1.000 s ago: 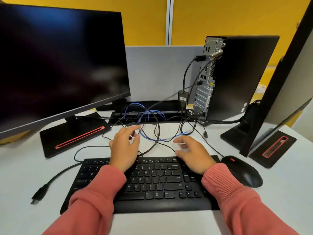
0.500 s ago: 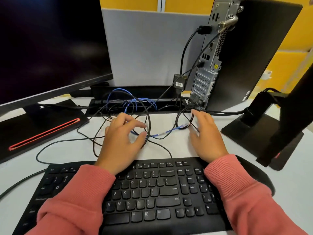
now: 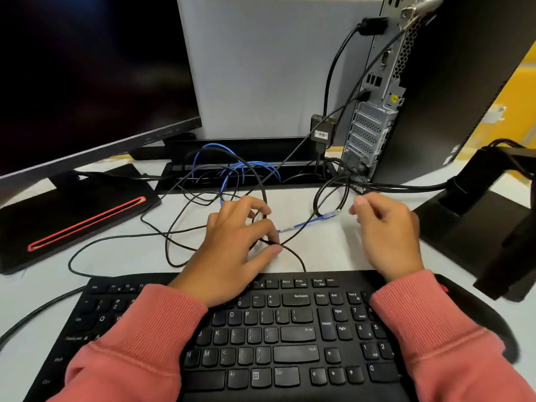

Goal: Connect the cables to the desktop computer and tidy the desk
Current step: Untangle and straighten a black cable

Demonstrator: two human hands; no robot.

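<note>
A black desktop tower (image 3: 452, 91) stands at the back right with its rear ports facing me; two black cables are plugged into it. A tangle of thin black cables (image 3: 185, 227) and a blue network cable (image 3: 301, 224) lies on the white desk behind the keyboard (image 3: 290, 338). The blue cable's clear plug (image 3: 332, 213) rests loose on the desk. My left hand (image 3: 235, 248) pinches a thin black cable between thumb and fingers. My right hand (image 3: 385, 230) hovers just right of the blue plug, fingers curled and apart, holding nothing.
A large dark monitor (image 3: 87, 76) on a black base with a red stripe (image 3: 72, 219) fills the left. A second monitor's stand (image 3: 487, 216) is at the right. A black mouse (image 3: 493, 320) lies partly behind my right sleeve. A grey partition (image 3: 261, 68) backs the desk.
The view has moved closer and lower toward the cables. My left hand closed on a thin black cable. My right hand pulled back from the tower's base toward the blue plug.
</note>
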